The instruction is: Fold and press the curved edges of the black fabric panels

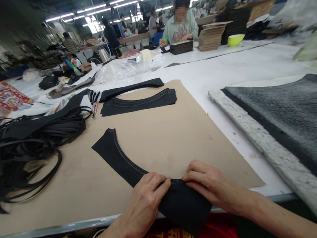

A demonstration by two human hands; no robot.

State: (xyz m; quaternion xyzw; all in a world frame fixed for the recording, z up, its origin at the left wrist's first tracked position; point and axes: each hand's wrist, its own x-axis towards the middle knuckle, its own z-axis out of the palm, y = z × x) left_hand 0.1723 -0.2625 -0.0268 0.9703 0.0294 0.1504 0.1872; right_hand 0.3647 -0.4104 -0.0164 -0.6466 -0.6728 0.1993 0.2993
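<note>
A curved black fabric piece point(125, 163) lies across brown paper at the table's front edge, its near end hanging over. Pale stitch marks run along its inner curve. My left hand point(150, 192) is closed on that curved edge, thumb and fingers pressed together. Just to the right, my right hand point(206, 181) pinches the same edge, with a short stretch of it showing between the two hands. Farther back lie similar curved black pieces point(140, 102), stacked, with stitch marks along their curve. Behind them sits a folded black strip point(131, 88).
A heap of black strips point(44, 130) covers the left side. Brown paper point(193, 130) lies on the white table point(193, 70). A thick white slab point(250, 136) with dark grey material is at right. Across the table a person point(181, 23) works beside stacked boards point(213, 36) and a green bowl point(235, 40).
</note>
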